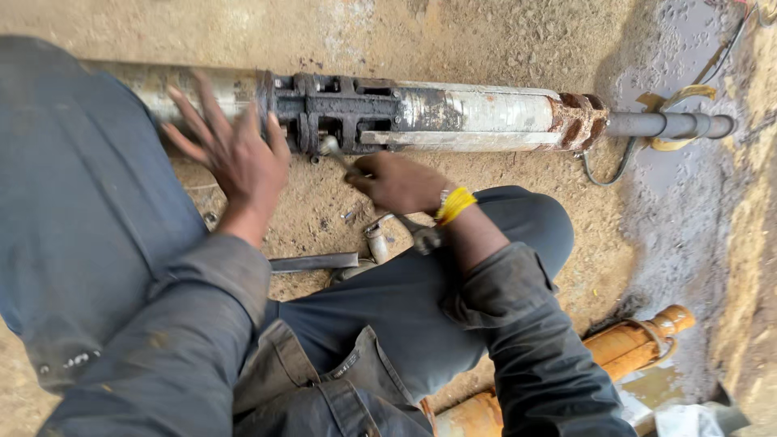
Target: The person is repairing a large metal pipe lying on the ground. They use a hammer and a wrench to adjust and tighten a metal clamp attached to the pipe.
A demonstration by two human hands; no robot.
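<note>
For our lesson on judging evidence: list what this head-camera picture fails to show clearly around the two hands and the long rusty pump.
- Head view: left hand is motion-blurred; contact with the pump unclear.
- Head view: the wrench handle is hidden inside the right hand.
- Head view: the pump's left end is covered by the person's knee.
- Head view: orange cylinder is cut off by the sleeve and bottom edge.

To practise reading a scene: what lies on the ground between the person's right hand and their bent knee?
In the head view, below the right hand, a metal wrench lies on sandy ground by the knee.
</note>
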